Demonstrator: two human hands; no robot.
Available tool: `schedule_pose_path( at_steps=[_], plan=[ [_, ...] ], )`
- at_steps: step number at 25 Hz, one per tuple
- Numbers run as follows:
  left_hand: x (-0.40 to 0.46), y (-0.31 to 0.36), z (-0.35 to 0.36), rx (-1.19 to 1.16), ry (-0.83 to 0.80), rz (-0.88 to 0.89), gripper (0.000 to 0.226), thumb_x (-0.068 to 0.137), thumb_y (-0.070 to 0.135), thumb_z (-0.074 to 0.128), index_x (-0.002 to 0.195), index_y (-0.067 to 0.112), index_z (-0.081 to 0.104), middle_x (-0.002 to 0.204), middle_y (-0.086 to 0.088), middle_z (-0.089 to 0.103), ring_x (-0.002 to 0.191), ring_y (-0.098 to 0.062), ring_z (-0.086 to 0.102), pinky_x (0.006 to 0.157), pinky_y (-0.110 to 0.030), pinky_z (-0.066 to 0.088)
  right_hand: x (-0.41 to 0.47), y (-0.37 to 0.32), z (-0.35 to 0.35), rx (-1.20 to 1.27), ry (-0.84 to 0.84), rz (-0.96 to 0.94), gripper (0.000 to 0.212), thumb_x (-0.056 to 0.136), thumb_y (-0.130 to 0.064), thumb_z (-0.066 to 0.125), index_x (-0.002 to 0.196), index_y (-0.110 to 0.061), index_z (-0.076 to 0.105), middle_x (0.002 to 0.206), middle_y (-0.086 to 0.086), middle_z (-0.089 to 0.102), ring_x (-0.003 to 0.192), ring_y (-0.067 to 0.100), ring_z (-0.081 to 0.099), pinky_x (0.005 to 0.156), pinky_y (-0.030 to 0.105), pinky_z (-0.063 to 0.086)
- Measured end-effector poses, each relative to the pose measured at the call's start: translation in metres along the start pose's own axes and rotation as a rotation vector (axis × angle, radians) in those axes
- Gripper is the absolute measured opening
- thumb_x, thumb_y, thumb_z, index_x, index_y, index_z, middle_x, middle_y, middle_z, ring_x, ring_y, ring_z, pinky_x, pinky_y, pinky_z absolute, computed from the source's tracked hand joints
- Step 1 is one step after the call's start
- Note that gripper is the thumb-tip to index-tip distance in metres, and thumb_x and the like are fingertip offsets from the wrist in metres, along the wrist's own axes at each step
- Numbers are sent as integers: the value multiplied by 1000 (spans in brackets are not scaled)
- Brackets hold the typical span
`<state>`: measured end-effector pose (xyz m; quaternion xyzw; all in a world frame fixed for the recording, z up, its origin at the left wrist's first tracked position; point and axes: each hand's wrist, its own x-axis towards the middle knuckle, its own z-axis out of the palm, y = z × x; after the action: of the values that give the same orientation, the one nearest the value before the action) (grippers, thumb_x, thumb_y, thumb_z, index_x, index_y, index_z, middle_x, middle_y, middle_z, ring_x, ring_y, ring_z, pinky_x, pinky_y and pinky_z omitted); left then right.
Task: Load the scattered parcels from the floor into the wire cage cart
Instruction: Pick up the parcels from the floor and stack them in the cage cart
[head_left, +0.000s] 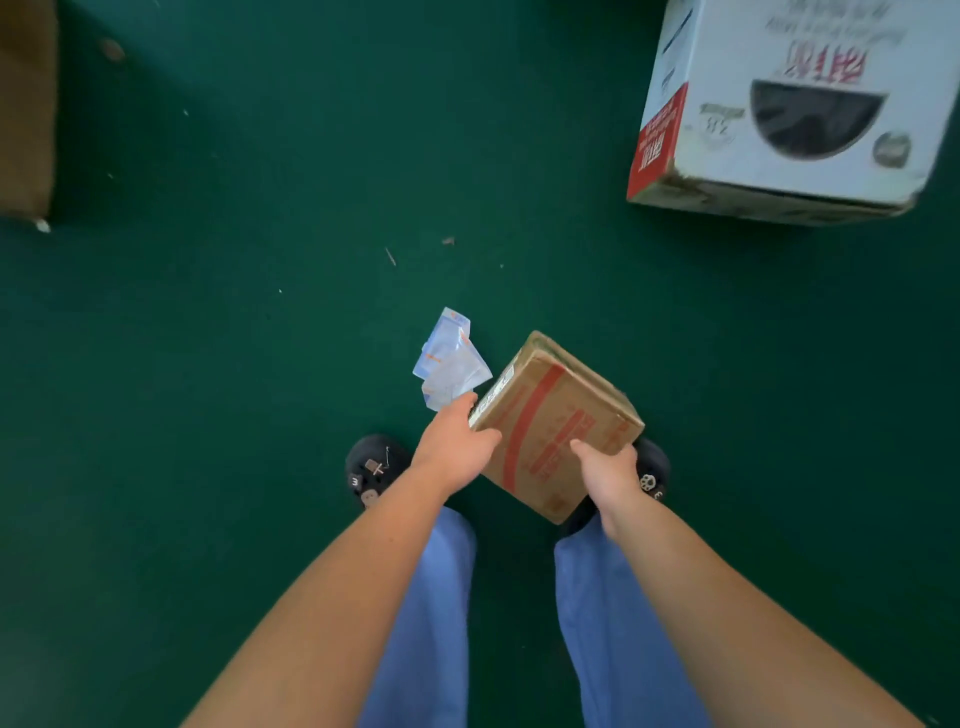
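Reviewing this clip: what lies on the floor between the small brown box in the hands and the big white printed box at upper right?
Head view: only bare green floor lies between the small brown box and the white printed box.

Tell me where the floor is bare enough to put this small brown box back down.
The widest bare green floor lies left of centre, between the brown carton at the left edge and the white printed box at upper right. It is crowded near the feet: crumpled plastic wrapper, black shoes, and the small brown box held by left hand and right hand.
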<state>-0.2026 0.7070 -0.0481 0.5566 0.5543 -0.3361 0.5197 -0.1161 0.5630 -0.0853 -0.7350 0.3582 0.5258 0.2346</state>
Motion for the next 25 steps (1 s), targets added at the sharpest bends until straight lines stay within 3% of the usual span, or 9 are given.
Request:
schedule_pose_path(
  at_steps=[2,4,6,8,11,15,18,21,25],
  plan=[
    [22,-9,10,-20,-30,-8,46,94,20,54,137,28,38,104,16,43,104,-14,44,77,-21,35,14,0,6,70,83,20,74,92,-28,63,146,-14,14,136,11,45,118,31,49,97,42,42],
    [37,-17,21,-53,-62,-15,64,93,30,56,149,27,25,123,18,42,120,-12,43,93,-25,37,21,5,9,104,149,2,78,91,-31,65,147,-17,12,138,10,43,117,31,49,100,44,42],
    [42,-22,29,14,-50,-45,77,90,46,57,153,27,15,144,3,37,134,-21,34,106,-38,34,20,8,9,67,163,-56,74,90,-36,65,148,-19,22,141,9,40,114,29,49,99,46,43],
    [37,-24,29,71,-22,-81,76,87,54,57,150,27,24,139,-6,35,132,-28,32,107,-41,33,10,8,5,-43,154,-136,60,89,-40,65,138,-17,40,138,5,36,102,22,45,90,40,44],
    [10,-20,11,-115,14,-38,59,84,53,63,134,30,43,119,-2,40,110,-22,48,98,-37,42,-20,-3,4,-74,147,-226,64,86,-40,68,137,-18,35,134,3,36,101,18,42,86,37,41],
    [-35,-16,-35,-252,119,-72,69,78,65,63,134,34,38,134,-4,36,119,-26,45,101,-40,40,-80,-19,8,-34,63,-270,62,87,-41,66,133,-20,31,118,1,52,97,20,52,81,35,41],
    [-71,-16,-81,-451,-45,-132,114,65,73,69,152,35,6,152,-6,27,133,-31,40,107,-50,37,-127,-35,10,-59,-8,-340,50,88,-41,66,124,-21,37,110,-1,57,95,19,57,80,34,43],
    [-114,-20,-133,-534,-272,-96,107,63,69,72,149,34,18,133,-2,54,114,-25,58,99,-49,47,-182,-52,23,-120,-87,-423,39,88,-42,64,118,-20,50,109,-3,64,97,18,62,88,40,50],
    [-168,-28,-212,-573,-252,-25,108,61,64,73,148,36,15,129,-3,54,111,-22,55,98,-40,42,-262,-78,61,-196,-165,-492,41,89,-47,61,122,-25,52,106,-6,63,95,16,61,87,40,47]
  ],
)
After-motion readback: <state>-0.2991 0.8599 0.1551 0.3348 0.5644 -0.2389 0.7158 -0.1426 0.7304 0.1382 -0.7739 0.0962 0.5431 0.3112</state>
